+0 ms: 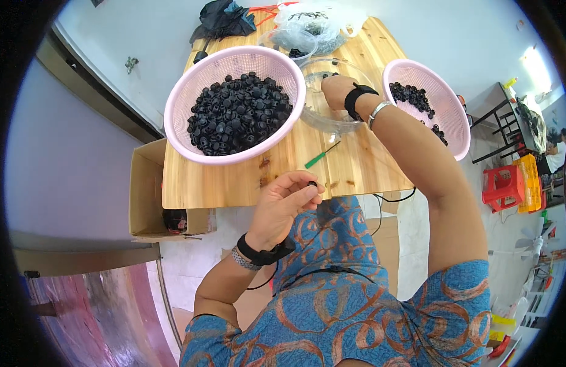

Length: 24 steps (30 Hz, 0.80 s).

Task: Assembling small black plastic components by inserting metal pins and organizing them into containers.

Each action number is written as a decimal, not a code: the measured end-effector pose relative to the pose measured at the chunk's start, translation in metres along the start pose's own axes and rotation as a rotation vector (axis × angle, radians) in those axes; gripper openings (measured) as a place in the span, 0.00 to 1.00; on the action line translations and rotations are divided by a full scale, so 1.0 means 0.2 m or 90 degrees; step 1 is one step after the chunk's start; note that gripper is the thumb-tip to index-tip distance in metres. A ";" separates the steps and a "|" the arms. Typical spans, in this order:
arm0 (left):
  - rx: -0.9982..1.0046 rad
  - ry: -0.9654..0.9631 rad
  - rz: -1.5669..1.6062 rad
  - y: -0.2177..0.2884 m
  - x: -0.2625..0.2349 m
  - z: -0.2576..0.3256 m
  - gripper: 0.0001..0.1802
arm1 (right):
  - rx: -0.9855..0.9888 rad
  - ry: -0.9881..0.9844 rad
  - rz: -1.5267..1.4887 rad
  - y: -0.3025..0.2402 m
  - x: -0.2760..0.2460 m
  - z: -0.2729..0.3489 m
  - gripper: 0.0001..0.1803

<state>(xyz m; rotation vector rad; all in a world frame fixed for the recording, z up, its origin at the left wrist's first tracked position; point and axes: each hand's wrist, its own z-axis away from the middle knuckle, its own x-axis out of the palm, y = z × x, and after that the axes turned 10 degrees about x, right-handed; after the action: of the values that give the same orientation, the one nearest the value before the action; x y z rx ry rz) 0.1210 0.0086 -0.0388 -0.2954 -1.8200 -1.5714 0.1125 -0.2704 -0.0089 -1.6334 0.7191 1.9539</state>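
Close to the front edge of the table, my left hand [286, 200] is closed, pinching a small round black plastic part [312, 183] between thumb and fingers. My right hand [337, 92] reaches forward over a clear plastic bowl [320, 122]. Its fingers point down into the bowl and are hidden behind the back of the hand. A few small black pieces [334, 62] show near that hand. On the wood between my hands lies a thin screwdriver with a green handle [316, 160].
A large pink basket [173, 131] heaped with black caps [240, 113] stands left; a second pink basket [459, 131] with fewer black pieces [411, 96] is right. Behind are another clear tub [271, 40], plastic bags [323, 24] and a black cloth [225, 21]. A cardboard box [145, 189] stands lower left.
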 end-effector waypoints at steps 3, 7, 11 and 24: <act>-0.019 -0.005 0.062 -0.02 -0.01 -0.02 0.10 | 0.020 -0.039 0.018 0.03 -0.02 -0.04 0.11; -0.035 0.024 0.125 -0.02 -0.04 -0.02 0.10 | 0.084 -0.174 -0.301 0.11 -0.10 -0.01 0.09; -0.040 0.050 0.132 0.00 -0.05 -0.04 0.11 | 0.015 -0.182 -0.607 0.20 -0.13 0.09 0.11; 0.042 0.050 0.230 0.00 0.13 -0.08 0.09 | -0.090 -0.029 -1.048 0.01 -0.09 0.89 0.08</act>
<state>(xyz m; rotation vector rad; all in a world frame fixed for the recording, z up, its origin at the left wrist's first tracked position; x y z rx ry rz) 0.1073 -0.0127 -0.0220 -0.4947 -1.6463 -1.2530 -0.0152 -0.1520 0.0347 -1.3577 -0.7006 0.7566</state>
